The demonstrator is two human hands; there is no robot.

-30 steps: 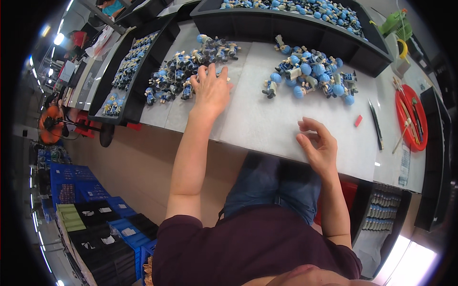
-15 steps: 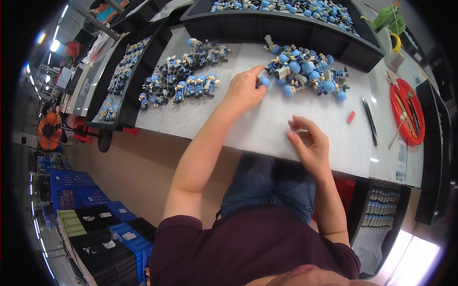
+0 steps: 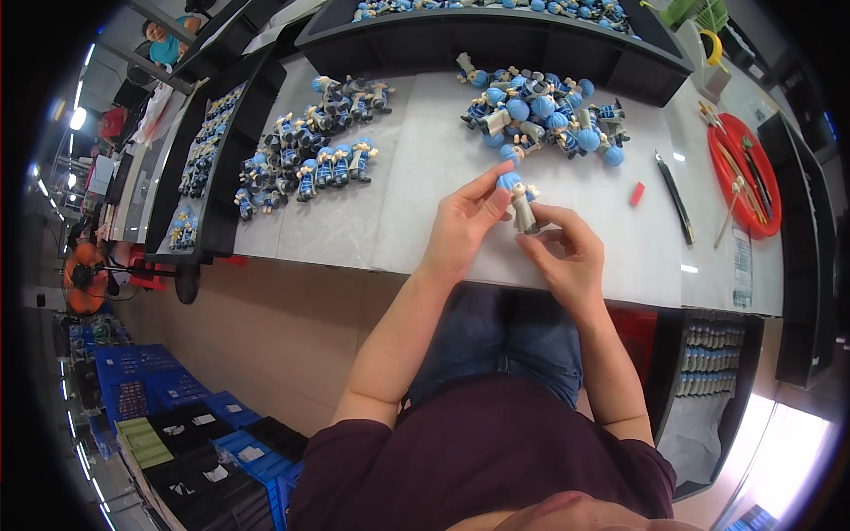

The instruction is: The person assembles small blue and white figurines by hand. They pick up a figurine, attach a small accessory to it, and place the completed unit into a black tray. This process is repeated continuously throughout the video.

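Between my two hands, a small figurine (image 3: 522,208) with a blue cap and a pale grey-beige body is held upright over the white table sheet. My left hand (image 3: 469,217) pinches it near the blue head with thumb and fingers. My right hand (image 3: 565,252) grips its base, thumb and forefinger closed at the dark feet. Just beyond my hands lies a loose pile of similar blue-capped figurines (image 3: 544,111). To the left, another group of figurines (image 3: 305,146) lies together, some in a short row at its near side.
A black bin (image 3: 496,49) of figurines spans the back. At left stands a long black tray (image 3: 235,146) of figurines. On the right lie a red stub (image 3: 637,195), a black pen-like tool (image 3: 675,199) and a red oval dish (image 3: 744,173) with brushes. A person (image 3: 168,44) sits far left.
My left hand has drawn a figurine back from the pile's near edge toward me. My right hand has closed on its base. The view has shifted slightly.
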